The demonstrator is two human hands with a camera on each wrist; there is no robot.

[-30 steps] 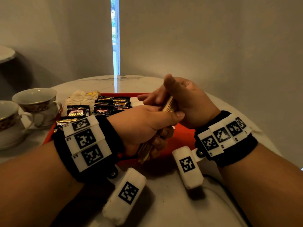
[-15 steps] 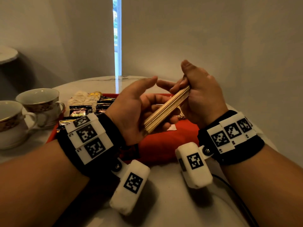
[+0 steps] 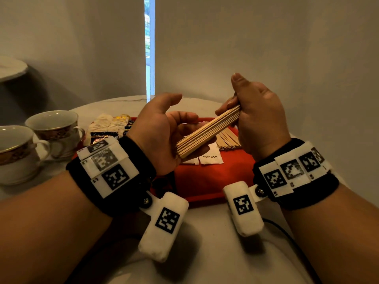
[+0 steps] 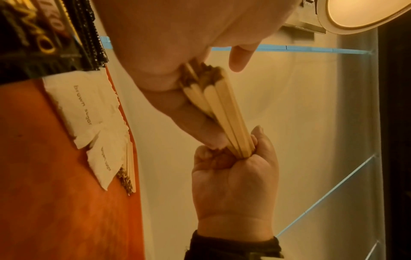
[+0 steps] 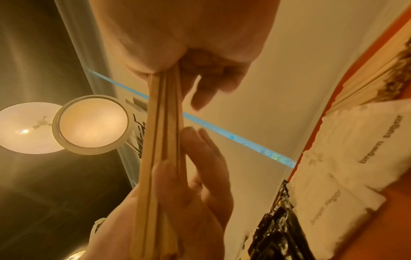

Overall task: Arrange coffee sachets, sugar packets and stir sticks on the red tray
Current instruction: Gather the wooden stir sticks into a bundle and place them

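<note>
A bundle of wooden stir sticks (image 3: pixel 207 132) slants above the red tray (image 3: pixel 205 181). My right hand (image 3: pixel 235 107) grips its far, upper end in a fist (image 4: pixel 233 167). My left hand (image 3: pixel 184 128) lies under the near end with relaxed fingers and the thumb lifted off, so the sticks rest on fingers and palm (image 5: pixel 189 184). On the tray lie white brown sugar packets (image 3: pixel 211 156), a row of more stir sticks (image 3: pixel 227 138) behind them, and black coffee sachets (image 3: pixel 102 136) at the left, partly hidden by my left wrist.
Two gold-rimmed white teacups (image 3: pixel 55 128) stand on the white round table (image 3: pixel 205 232) left of the tray. Pale crumpled packets (image 3: pixel 108 121) lie at the tray's far left corner. A wall stands close behind, and a cable (image 3: pixel 287 236) runs at the right.
The bundle has risen from low over the tray. My left hand, which clasped the sticks, has opened beneath them, while my right hand has lifted with the far end.
</note>
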